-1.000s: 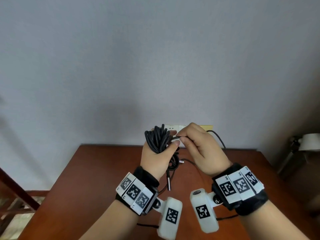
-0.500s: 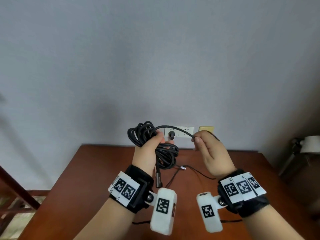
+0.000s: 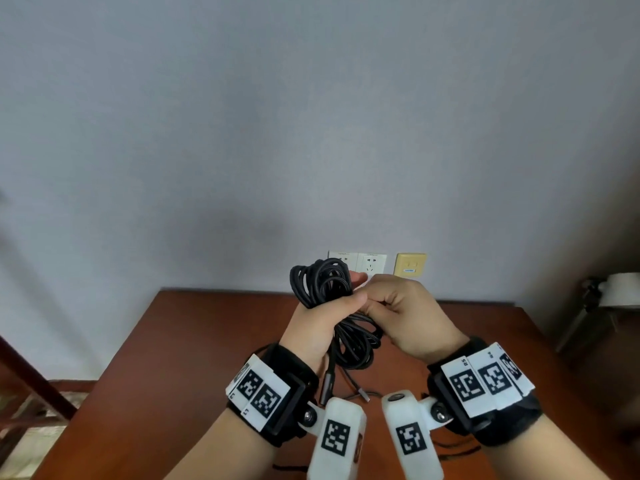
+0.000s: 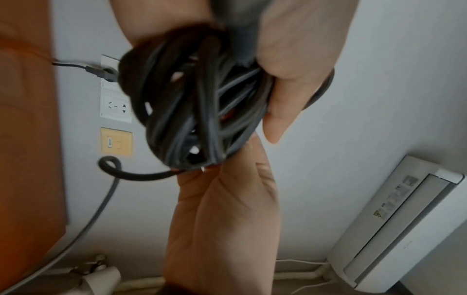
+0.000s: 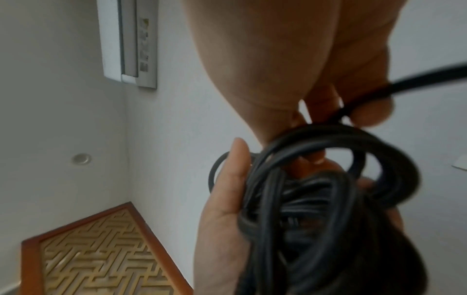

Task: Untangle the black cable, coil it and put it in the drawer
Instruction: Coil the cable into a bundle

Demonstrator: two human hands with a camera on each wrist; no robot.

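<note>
The black cable [image 3: 323, 284] is a bundle of several loops held above the wooden table [image 3: 207, 341]. My left hand [image 3: 346, 294] grips the bundle round its middle, with loops sticking out above and hanging below [image 3: 356, 341]. My right hand [image 3: 377, 301] is pressed against the left one, fingers curled, pinching one strand [image 5: 364, 99] at the bundle's edge. In the left wrist view the coil [image 4: 192, 99] fills the hand. A metal-tipped cable end [image 3: 327, 386] dangles under my left wrist. No drawer is in view.
White wall outlets [image 3: 356, 263] and a yellow plate [image 3: 411, 264] sit behind the hands, one outlet with a plug [image 4: 101, 72] in it. A thin cable with a small connector [image 3: 363, 396] lies on the table. A white lamp [image 3: 620, 289] stands at the right.
My right hand, which held a strand stretched out to the right, has come back against the left hand and laid that strand onto the bundle. The bundle now sits more upright.
</note>
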